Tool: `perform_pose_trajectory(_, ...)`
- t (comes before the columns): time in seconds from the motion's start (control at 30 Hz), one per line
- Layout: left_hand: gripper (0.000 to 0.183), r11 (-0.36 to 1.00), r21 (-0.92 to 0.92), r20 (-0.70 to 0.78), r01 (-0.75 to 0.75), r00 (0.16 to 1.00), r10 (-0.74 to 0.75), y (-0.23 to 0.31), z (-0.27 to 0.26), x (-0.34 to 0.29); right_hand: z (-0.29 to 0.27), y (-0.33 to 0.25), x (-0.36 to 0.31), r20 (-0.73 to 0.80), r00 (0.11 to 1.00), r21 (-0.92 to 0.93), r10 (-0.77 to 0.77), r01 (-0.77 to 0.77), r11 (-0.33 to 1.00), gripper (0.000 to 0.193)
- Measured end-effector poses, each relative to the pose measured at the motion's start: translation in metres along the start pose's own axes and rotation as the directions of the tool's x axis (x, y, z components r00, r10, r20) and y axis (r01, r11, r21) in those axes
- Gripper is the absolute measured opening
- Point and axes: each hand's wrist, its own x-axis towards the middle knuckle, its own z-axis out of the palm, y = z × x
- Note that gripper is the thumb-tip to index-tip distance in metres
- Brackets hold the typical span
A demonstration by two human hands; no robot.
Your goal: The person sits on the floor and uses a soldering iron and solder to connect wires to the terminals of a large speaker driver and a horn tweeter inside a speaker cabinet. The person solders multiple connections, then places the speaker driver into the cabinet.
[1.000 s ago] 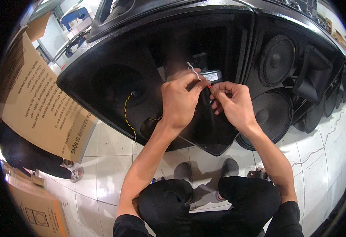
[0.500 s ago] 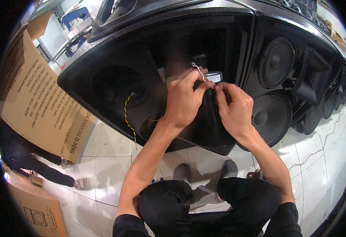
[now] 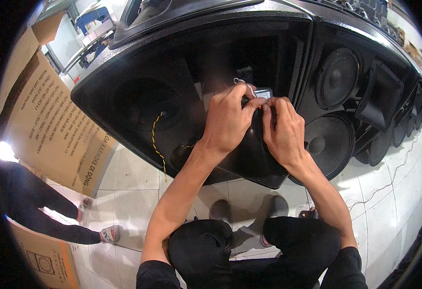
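Both hands meet over a black horn (image 3: 260,161) that lies at the open front of a black speaker cabinet (image 3: 138,62). My left hand (image 3: 226,115) is closed, thumb and forefinger pinching a white wire (image 3: 242,83) beside a silver round driver with a label (image 3: 264,93). My right hand (image 3: 286,130) is closed too, its fingertips pressed together at the driver's near edge, almost touching my left thumb. A small red spot shows between the fingertips. What the right fingertips hold is hidden. A yellow-and-black twisted wire (image 3: 154,137) hangs from the cabinet's left hole.
To the right, a row of black cabinets carries round speaker cones (image 3: 329,142) and a horn (image 3: 377,96). A large cardboard box (image 3: 52,120) leans at the left, with another person's legs (image 3: 61,221) near it. Thin cable (image 3: 389,185) lies on the tiled floor (image 3: 134,207).
My hands stay at the driver, with the right fingers slightly more curled and upright. The driver has tilted a little. At the left, the other person's foot has moved right and nearer.
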Motion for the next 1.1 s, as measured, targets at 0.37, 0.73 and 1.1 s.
perform_pose_trajectory(0.37,0.016,0.997,0.073,-0.030,-0.034,0.999,0.037,0.001,0.007,0.007,0.001,0.001,0.001,-0.021,1.000,0.004,0.013,-0.013,1.000,0.010)
perform_pose_trajectory(0.73,0.019,0.998,0.027,-0.057,0.054,0.997,-0.053,0.002,0.005,0.012,-0.003,-0.004,0.002,0.041,0.958,-0.272,-0.283,0.283,0.920,0.012)
perform_pose_trajectory(1.1,0.021,0.992,0.007,0.002,0.130,0.992,-0.130,0.003,0.000,0.018,-0.028,0.005,0.000,0.164,0.976,0.221,0.145,-0.180,0.959,0.013)
